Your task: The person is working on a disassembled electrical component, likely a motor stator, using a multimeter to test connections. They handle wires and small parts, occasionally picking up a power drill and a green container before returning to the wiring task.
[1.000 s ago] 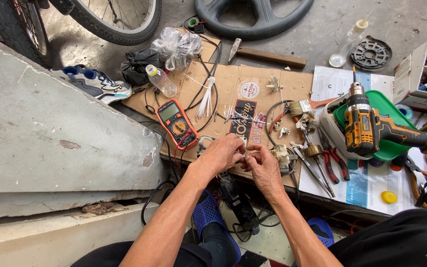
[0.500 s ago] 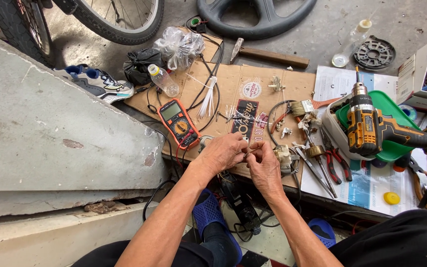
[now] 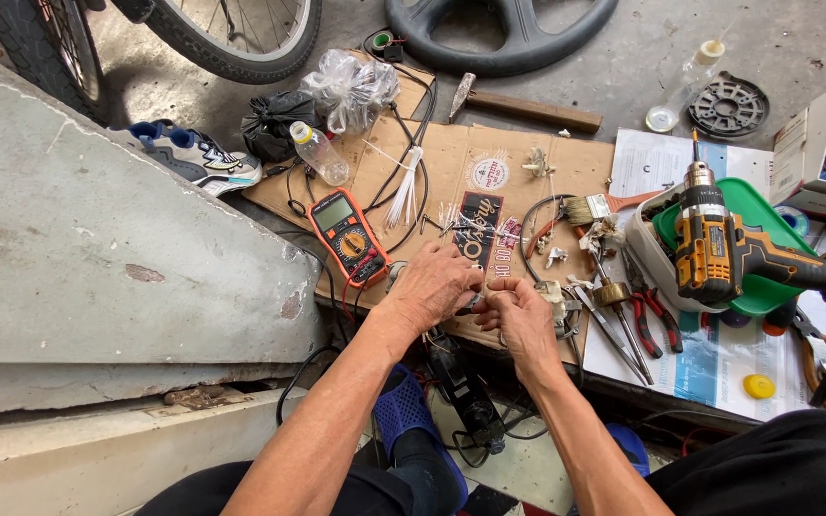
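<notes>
A concrete ledge (image 3: 97, 258) walls off the left side, its edge close to the orange meter (image 3: 348, 239) lying on the cardboard sheet (image 3: 489, 162). Just right of the meter, the left hand (image 3: 435, 287) and right hand (image 3: 518, 315) meet at the cardboard's near edge, fingertips pinched together on a small part (image 3: 475, 304) too tiny to identify. Loose tools and pliers (image 3: 647, 306) crowd the right, beside the yellow drill (image 3: 719, 248) resting in a green tray (image 3: 757, 205).

Single head-worn view, looking steeply down, close over a cluttered cardboard sheet (image 3: 528, 172) on the floor
</notes>
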